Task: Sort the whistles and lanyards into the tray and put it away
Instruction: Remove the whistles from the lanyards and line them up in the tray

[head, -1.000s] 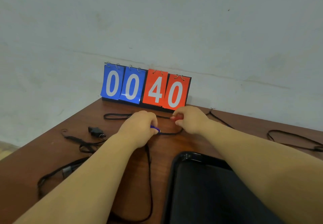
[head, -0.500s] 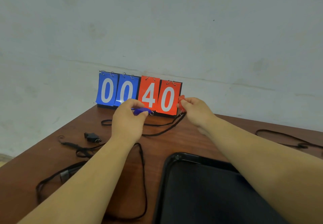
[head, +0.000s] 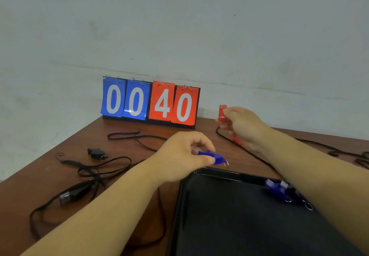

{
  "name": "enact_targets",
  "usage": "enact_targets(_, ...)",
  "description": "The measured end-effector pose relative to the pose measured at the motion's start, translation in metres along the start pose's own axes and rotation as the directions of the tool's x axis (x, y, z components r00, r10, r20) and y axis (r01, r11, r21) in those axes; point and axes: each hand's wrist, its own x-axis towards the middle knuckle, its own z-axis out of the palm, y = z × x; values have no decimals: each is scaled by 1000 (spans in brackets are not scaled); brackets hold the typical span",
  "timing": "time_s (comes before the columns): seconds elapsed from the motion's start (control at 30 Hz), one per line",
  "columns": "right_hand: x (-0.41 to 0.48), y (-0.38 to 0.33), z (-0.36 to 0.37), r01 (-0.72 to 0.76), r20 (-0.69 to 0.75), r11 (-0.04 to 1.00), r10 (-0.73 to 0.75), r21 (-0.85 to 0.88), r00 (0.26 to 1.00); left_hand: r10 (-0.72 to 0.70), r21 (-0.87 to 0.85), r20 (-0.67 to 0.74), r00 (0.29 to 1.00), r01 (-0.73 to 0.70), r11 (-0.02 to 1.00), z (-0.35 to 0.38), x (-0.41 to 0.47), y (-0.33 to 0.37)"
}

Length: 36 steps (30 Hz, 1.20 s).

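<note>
- Plain grey-white wall rises behind a brown wooden table (head: 60,175). The single head view looks down over both forearms.
- A flip scoreboard (head: 149,101) stands beyond the tray, against the wall, and seems to have no part in the sorting.
- The black tray (head: 219,225) lies nearest the person and partly under the right forearm, so either hand can drop things in with a short reach.
- Two or so blue whistles (head: 279,189) lie in the tray's far right corner, half hidden by that forearm. Keeping them together there looks like grouping by kind.
- The left hand (head: 179,155) hovers just above the tray's far rim and pinches a blue whistle (head: 211,156) between thumb and fingertips, ring end towards the tray. No cord shows on it, so it is probably meant to join the others.
- The right hand (head: 243,127) is raised beyond the tray's far edge, fingers curled round a red whistle (head: 222,113) held upright.
- A black lanyard (head: 251,155) trails from under that hand to the table beside the tray. The high hold likely lifts the cord clear. I cannot tell if it is clipped on.
- Left of the tray lie a black whistle (head: 95,152) and tangled lanyards (head: 103,167), with more cord (head: 349,153) beyond the tray's right side. None of these is sorted yet.
</note>
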Motion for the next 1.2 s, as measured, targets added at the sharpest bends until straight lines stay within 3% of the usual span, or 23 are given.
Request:
enact_targets(0.07, -30, 2, -31, 83, 73, 971, -68, -225, 995, 6, 9, 155, 988, -8, 1000, 6, -4, 8)
enact_targets(0.17, -76, 11, -74, 177, 218, 837, -71, -518, 973, 12, 93, 328, 945, -45, 995, 21, -11, 21)
enact_targets(0.33, -110, 39, -110, 216, 311, 748, -14, -627, 950, 38, 106, 425, 904, -91, 990, 52, -14, 37)
enact_targets(0.5, -105, 59, -128, 271, 306, 758, -99, -593, 947, -15, 219, 499, 866, -109, 970, 70, -3, 54)
enact_targets(0.6, -107, 66, -136, 305, 308, 767, -146, -565, 940, -63, 285, 421, 905, -67, 956, 63, 13, 69)
enact_targets(0.67, -110, 71, -141, 318, 317, 794, -168, -517, 934, -14, 264, 243, 970, -52, 963, 67, 22, 76)
enact_targets(0.77, -115, 73, -143, 328, 341, 833, -181, -445, 922, 98, 222, 94, 991, -117, 968, 85, 23, 79)
enact_targets(0.9, -118, 75, -139, 328, 389, 861, -169, -388, 905, 213, 263, 92, 973, -230, 937, 98, 15, 70)
enact_targets(1.07, -119, 77, -134, 277, 379, 898, -138, -343, 915, 140, 282, 86, 986, -159, 946, 95, 14, 57)
enact_targets(1.2, -119, 81, -130, 298, 333, 856, -159, -423, 929, 105, 236, 93, 990, -124, 964, 95, 16, 49)
